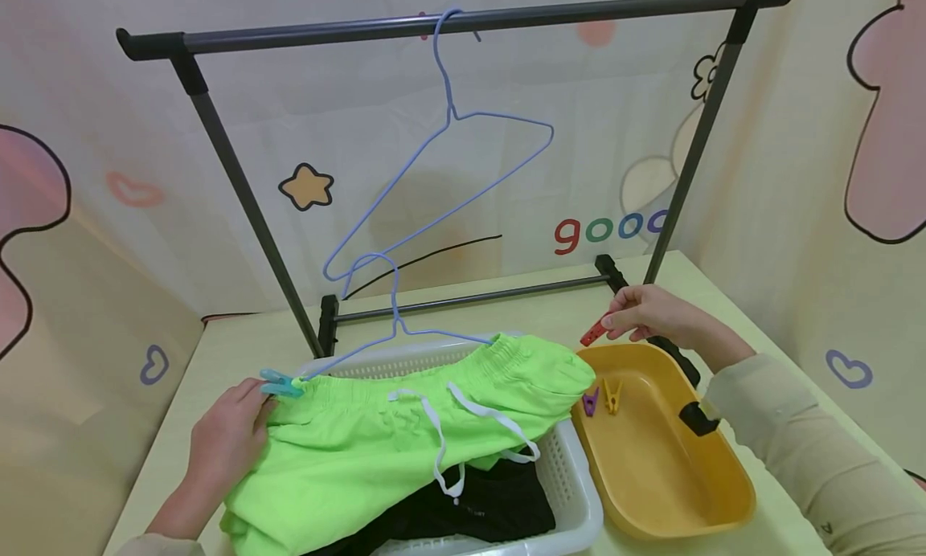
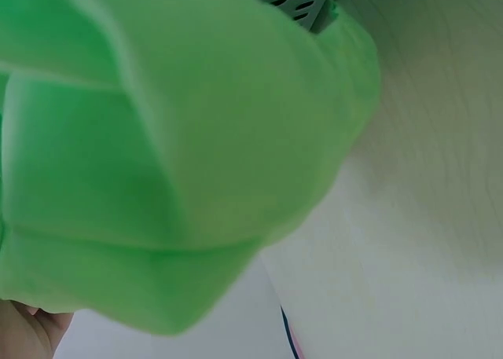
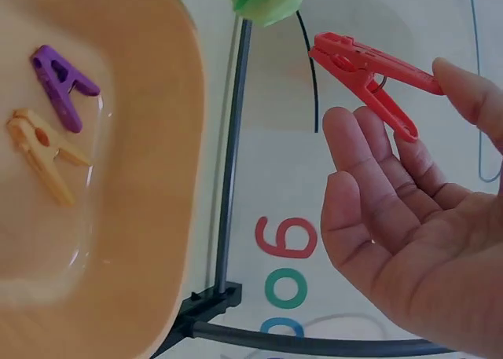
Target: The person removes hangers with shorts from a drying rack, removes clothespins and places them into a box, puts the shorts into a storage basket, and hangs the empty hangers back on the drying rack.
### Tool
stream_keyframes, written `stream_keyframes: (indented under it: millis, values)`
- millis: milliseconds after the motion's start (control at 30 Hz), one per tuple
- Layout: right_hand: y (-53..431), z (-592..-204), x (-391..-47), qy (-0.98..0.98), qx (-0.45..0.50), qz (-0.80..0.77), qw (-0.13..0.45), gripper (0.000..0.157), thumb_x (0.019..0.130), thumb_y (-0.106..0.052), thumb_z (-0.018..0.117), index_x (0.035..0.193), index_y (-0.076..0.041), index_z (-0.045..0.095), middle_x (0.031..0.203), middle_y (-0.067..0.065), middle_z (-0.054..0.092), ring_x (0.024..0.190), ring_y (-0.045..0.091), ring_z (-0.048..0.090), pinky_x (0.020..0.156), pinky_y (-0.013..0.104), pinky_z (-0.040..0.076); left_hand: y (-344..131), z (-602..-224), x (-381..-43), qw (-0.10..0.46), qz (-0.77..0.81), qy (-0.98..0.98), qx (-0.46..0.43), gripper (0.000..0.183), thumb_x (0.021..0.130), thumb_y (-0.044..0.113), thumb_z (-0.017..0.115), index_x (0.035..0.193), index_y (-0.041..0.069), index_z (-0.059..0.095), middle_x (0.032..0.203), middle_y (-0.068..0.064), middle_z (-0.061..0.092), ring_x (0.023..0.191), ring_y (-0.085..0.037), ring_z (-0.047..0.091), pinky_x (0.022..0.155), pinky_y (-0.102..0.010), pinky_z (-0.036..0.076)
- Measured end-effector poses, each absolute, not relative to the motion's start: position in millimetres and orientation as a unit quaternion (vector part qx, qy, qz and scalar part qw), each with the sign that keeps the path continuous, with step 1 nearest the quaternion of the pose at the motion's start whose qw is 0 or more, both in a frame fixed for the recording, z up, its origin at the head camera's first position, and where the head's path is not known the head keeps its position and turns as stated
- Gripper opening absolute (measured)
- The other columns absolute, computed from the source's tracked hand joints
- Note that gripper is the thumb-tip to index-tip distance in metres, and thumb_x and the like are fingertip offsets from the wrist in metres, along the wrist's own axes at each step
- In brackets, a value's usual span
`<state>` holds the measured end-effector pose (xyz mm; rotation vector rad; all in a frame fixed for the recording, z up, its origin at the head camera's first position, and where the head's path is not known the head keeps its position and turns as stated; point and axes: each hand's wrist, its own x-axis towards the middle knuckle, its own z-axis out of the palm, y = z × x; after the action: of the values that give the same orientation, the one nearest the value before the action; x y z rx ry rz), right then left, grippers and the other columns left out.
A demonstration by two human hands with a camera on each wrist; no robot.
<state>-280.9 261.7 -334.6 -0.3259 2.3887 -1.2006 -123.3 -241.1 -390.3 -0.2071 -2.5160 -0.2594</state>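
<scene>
Bright green shorts with white drawstrings spread over a white basket. A blue wire hanger reaches into their waistband, and a light-blue clothespin clips the left end. My left hand grips the shorts' waist beside that clothespin; the fabric hides part of its fingers in the left wrist view. Over the far rim of the yellow tub, my right hand pinches a red clothespin between thumb and fingers, its nose toward the shorts' right end.
Purple and yellow clothespins lie in the yellow tub, right of the basket. Black cloth lies under the shorts. Behind, a second blue hanger hangs from the dark rack's top bar.
</scene>
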Motion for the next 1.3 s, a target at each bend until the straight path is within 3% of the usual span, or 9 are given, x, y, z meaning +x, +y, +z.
stream_keyframes:
  millis: [267, 667, 1300]
  values:
    - [271, -351, -286, 0.862, -0.088, -0.426, 0.259, 0.035, 0.083, -0.027, 0.061, 0.098, 0.001, 0.046, 0.087, 0.003, 0.063, 0.075, 0.013, 0.059, 0.064, 0.023, 0.046, -242, -391, -124, 0.309, -0.097, -0.943, -0.082, 0.015, 0.069, 0.0, 0.067, 0.082, 0.004, 0.06, 0.083, -0.005, 0.06, 0.073, -0.026, 0.058, 0.049, -0.039, 0.044]
    - [282, -378, -286, 0.863, -0.05, -0.405, 0.299, 0.031, 0.078, -0.028, 0.065, 0.09, -0.006, 0.047, 0.087, 0.002, 0.062, 0.087, 0.024, 0.057, 0.076, 0.033, 0.048, -241, -393, -124, 0.313, -0.098, -0.941, -0.08, 0.015, 0.069, 0.0, 0.067, 0.081, 0.005, 0.059, 0.082, -0.004, 0.06, 0.071, -0.025, 0.057, 0.048, -0.038, 0.043]
    - [278, -407, -273, 0.881, -0.018, -0.355, 0.313, 0.033, 0.081, -0.033, 0.061, 0.085, -0.003, 0.048, 0.069, 0.004, 0.057, 0.058, 0.017, 0.059, 0.059, 0.027, 0.05, -242, -393, -124, 0.309, -0.102, -0.942, -0.078, 0.014, 0.07, 0.0, 0.066, 0.081, 0.005, 0.059, 0.082, -0.005, 0.059, 0.071, -0.025, 0.057, 0.048, -0.039, 0.043]
